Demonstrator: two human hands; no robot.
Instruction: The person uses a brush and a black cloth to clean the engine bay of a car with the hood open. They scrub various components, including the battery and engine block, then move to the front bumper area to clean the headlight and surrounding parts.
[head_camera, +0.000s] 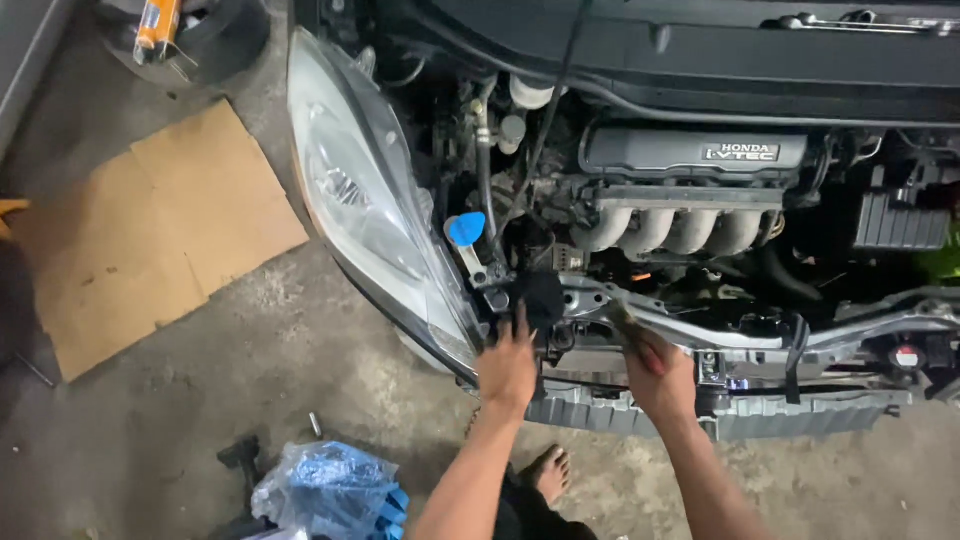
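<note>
- Left hand (508, 368) lies open, fingers spread, its fingertips pressed on a black part (537, 297) at the front crossmember (700, 335), just beside the headlight (365, 200).
- Right hand (660, 375) is closed around a thin tool (625, 322), which angles up and left over the crossmember; what kind of tool it is cannot be told.
- Behind the hands sits the engine, its silver intake manifold (680, 230) in plain sight, with a blue cap (465, 229) close to the headlight.
- Below, the finned radiator (700, 412) runs under the right hand.
- The person's bare foot (550, 473) rests on the concrete floor (300, 370).
- Off to the left lies flattened cardboard (150, 235), and a blue plastic bag (330, 490) sits near the bottom edge.
</note>
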